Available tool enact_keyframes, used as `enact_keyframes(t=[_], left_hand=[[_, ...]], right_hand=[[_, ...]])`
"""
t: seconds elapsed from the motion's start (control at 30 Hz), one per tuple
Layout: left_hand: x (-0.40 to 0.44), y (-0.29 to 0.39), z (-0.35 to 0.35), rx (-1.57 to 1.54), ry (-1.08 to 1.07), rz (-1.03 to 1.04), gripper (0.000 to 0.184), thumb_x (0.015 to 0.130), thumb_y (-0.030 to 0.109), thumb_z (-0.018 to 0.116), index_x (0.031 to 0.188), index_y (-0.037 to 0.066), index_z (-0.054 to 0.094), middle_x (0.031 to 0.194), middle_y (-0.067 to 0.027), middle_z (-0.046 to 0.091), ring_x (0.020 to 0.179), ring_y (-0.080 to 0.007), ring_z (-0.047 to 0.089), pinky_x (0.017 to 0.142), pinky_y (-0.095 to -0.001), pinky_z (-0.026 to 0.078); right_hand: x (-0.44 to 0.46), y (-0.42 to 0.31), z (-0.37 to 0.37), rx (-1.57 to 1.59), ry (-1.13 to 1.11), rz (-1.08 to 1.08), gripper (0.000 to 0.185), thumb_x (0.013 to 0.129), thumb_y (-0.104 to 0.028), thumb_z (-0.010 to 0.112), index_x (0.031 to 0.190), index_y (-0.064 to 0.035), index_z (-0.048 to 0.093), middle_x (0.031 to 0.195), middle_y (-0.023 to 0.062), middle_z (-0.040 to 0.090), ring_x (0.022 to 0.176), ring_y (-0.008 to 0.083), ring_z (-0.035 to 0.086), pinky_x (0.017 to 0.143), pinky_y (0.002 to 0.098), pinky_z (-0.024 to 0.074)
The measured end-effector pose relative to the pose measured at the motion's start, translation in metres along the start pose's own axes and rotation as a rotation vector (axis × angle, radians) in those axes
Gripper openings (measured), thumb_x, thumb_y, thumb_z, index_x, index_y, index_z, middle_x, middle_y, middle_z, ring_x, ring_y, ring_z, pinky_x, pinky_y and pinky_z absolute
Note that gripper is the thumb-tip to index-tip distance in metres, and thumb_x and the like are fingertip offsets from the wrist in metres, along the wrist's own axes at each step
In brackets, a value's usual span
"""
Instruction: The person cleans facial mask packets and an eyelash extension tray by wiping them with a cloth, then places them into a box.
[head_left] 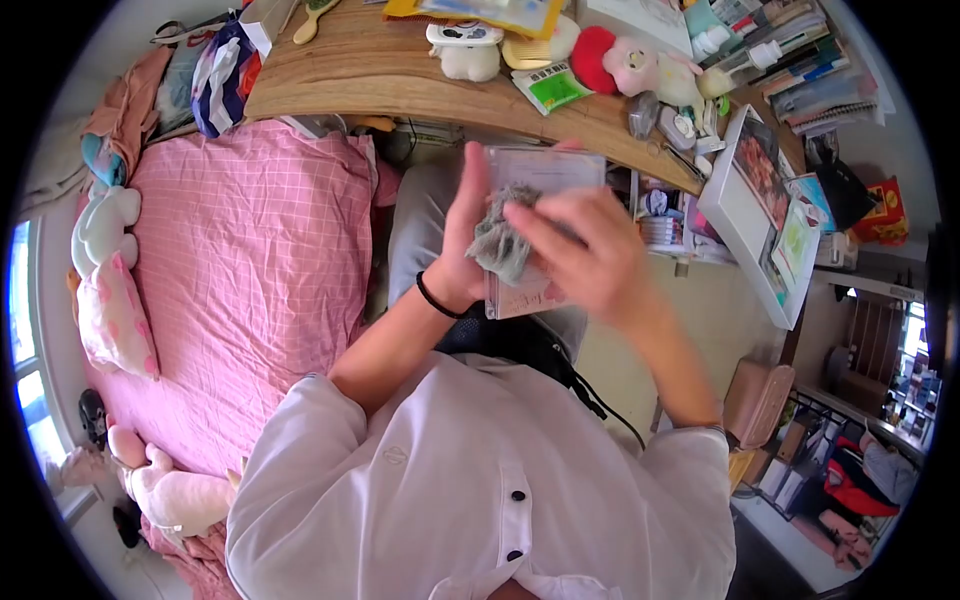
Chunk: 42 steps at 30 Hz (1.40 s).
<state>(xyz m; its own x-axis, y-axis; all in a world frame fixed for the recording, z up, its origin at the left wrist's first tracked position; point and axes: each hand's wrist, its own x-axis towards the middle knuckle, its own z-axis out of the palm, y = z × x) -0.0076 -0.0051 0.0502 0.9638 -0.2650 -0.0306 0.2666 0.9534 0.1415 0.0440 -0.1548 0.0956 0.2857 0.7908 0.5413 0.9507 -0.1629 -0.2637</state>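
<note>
In the middle of the head view I hold a flat, clear plastic case (570,170) upright over my lap. Pink printing shows at its lower end. My left hand (463,235) grips it along the left edge, with the thumb pointing up and a black band round the wrist. A crumpled grey-green cloth (503,240) lies against the front of the case. Pressing on the cloth is my right hand (600,255), slightly blurred, its fingers bent and closed on it. Cloth and hand cover much of the case.
A wooden desk (350,75) ahead carries a hairbrush (312,20), a green packet (552,88), plush toys (635,65) and bottles. To the left is a bed with a pink checked sheet (250,250). A white framed tray (765,215) stands at the right.
</note>
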Motion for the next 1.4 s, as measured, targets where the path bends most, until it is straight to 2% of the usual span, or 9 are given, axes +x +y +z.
enact_keyframes(t=[0.23, 0.4, 0.5, 0.63, 0.67, 0.83, 1.07, 1.2, 1.4], left_hand=[[-0.004, 0.0, -0.011, -0.311, -0.172, -0.065, 0.085, 0.094, 0.079, 0.032, 0.149, 0.014, 0.044, 0.141, -0.0093, 0.056, 0.122, -0.0271, 0.061, 0.102, -0.0449, 0.05], [0.009, 0.016, -0.002, 0.113, -0.062, 0.091, 0.102, 0.089, 0.083, 0.037, 0.158, 0.008, 0.027, 0.142, -0.0331, 0.047, 0.127, -0.0439, 0.054, 0.105, -0.0551, 0.046], [0.012, 0.011, -0.008, -0.044, -0.085, 0.026, 0.102, 0.088, 0.084, 0.037, 0.158, 0.012, 0.025, 0.142, -0.0322, 0.048, 0.127, -0.0451, 0.053, 0.103, -0.0583, 0.046], [0.009, -0.002, -0.001, 0.066, -0.065, 0.002, 0.104, 0.085, 0.087, 0.038, 0.159, 0.014, 0.025, 0.142, -0.0313, 0.048, 0.127, -0.0446, 0.052, 0.104, -0.0566, 0.045], [0.009, -0.01, 0.005, 0.01, -0.078, 0.02, 0.098, 0.087, 0.085, 0.035, 0.154, 0.013, 0.034, 0.136, -0.0198, 0.056, 0.12, -0.0345, 0.059, 0.101, -0.0474, 0.05], [0.004, -0.014, -0.015, -0.438, -0.101, -0.067, 0.095, 0.088, 0.083, 0.038, 0.153, 0.013, 0.036, 0.138, -0.0152, 0.055, 0.121, -0.0299, 0.06, 0.103, -0.0471, 0.049], [0.011, 0.004, -0.013, -0.049, -0.162, 0.048, 0.11, 0.081, 0.088, 0.044, 0.16, 0.014, 0.022, 0.147, -0.0351, 0.039, 0.129, -0.0487, 0.049, 0.102, -0.0602, 0.046], [0.009, -0.009, -0.012, -0.046, -0.18, 0.023, 0.11, 0.081, 0.088, 0.044, 0.159, 0.014, 0.023, 0.147, -0.0352, 0.04, 0.13, -0.0479, 0.049, 0.103, -0.062, 0.045], [-0.008, -0.012, -0.039, -0.068, -0.222, -0.137, 0.092, 0.092, 0.075, 0.044, 0.157, 0.012, 0.029, 0.152, -0.0119, 0.045, 0.135, -0.0333, 0.05, 0.109, -0.0489, 0.044]], right_hand=[[0.02, 0.008, -0.001, -0.05, 0.099, 0.059, 0.048, 0.072, -0.009, 0.077, 0.118, 0.0002, 0.068, 0.109, 0.0108, 0.062, 0.097, 0.0312, 0.061, 0.083, 0.0402, 0.052], [-0.012, -0.034, 0.012, 0.129, -0.02, 0.004, 0.047, 0.073, -0.012, 0.077, 0.117, -0.0012, 0.068, 0.11, 0.0088, 0.06, 0.095, 0.0274, 0.06, 0.084, 0.0392, 0.0519], [-0.024, -0.037, 0.018, 0.2, -0.025, -0.036, 0.053, 0.064, -0.007, 0.082, 0.115, -0.0011, 0.07, 0.107, 0.0087, 0.061, 0.093, 0.0279, 0.06, 0.08, 0.0396, 0.0523], [-0.009, -0.023, 0.012, 0.154, 0.041, -0.028, 0.036, 0.073, -0.009, 0.075, 0.109, -0.0023, 0.071, 0.102, 0.0062, 0.061, 0.088, 0.0246, 0.06, 0.075, 0.0379, 0.0514], [-0.002, -0.017, 0.009, 0.085, 0.09, 0.038, 0.036, 0.073, -0.008, 0.074, 0.109, -0.0026, 0.071, 0.101, 0.0066, 0.061, 0.088, 0.0249, 0.06, 0.075, 0.0378, 0.0514], [0.015, 0.003, 0.008, -0.036, 0.234, 0.215, 0.039, 0.072, -0.006, 0.075, 0.111, -0.0034, 0.071, 0.1, 0.0075, 0.06, 0.089, 0.0258, 0.061, 0.074, 0.038, 0.0515], [-0.026, -0.042, 0.011, 0.185, -0.043, 0.064, 0.044, 0.07, -0.006, 0.077, 0.114, -0.004, 0.071, 0.103, 0.007, 0.06, 0.087, 0.0254, 0.059, 0.076, 0.0378, 0.0506], [-0.028, -0.029, 0.005, 0.12, -0.028, 0.072, 0.045, 0.07, -0.008, 0.078, 0.114, -0.0069, 0.073, 0.102, 0.0047, 0.059, 0.086, 0.024, 0.058, 0.076, 0.0375, 0.0495], [0.002, 0.008, -0.005, -0.038, 0.174, 0.285, 0.044, 0.07, -0.004, 0.077, 0.114, -0.0062, 0.071, 0.102, 0.009, 0.059, 0.092, 0.0275, 0.059, 0.079, 0.0399, 0.0478]])
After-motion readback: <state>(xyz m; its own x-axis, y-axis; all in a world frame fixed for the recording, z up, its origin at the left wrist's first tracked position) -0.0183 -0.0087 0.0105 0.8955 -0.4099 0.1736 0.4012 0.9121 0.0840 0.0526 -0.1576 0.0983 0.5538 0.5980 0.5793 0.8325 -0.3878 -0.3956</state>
